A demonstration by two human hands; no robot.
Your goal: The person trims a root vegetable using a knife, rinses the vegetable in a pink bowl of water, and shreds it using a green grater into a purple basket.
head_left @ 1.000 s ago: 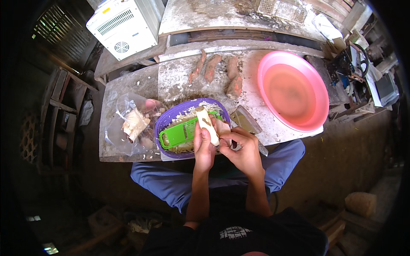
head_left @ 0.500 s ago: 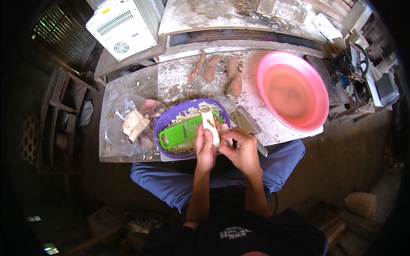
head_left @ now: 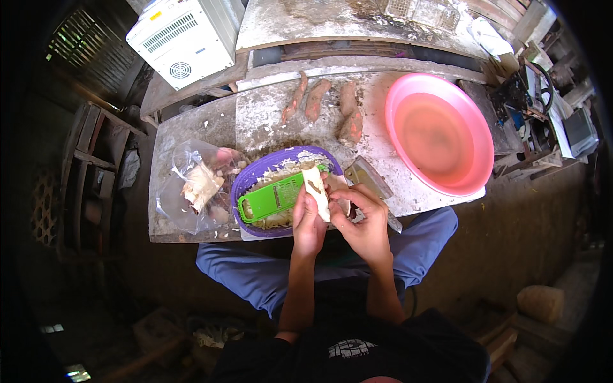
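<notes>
My left hand (head_left: 308, 223) grips a peeled white root piece (head_left: 315, 189) and holds it upright over the near rim of a purple bowl (head_left: 246, 185). A green grater (head_left: 273, 196) lies slanted across that bowl, on top of white shreds. My right hand (head_left: 364, 223) sits close to the right of the white piece, fingers curled and touching its lower part. What, if anything, the right hand holds is hidden. A cleaver blade (head_left: 368, 178) lies on the table just beyond my right hand.
Several unpeeled reddish sweet potatoes (head_left: 322, 105) lie on the worn stone table (head_left: 191, 131). A large pink basin (head_left: 437, 134) stands at the right. A clear plastic bag of scraps (head_left: 195, 191) lies left of the bowl. A white appliance (head_left: 185, 38) stands at the back left.
The white piece has been raised a little and turned more upright in my left hand. My right hand has closed in on its lower part.
</notes>
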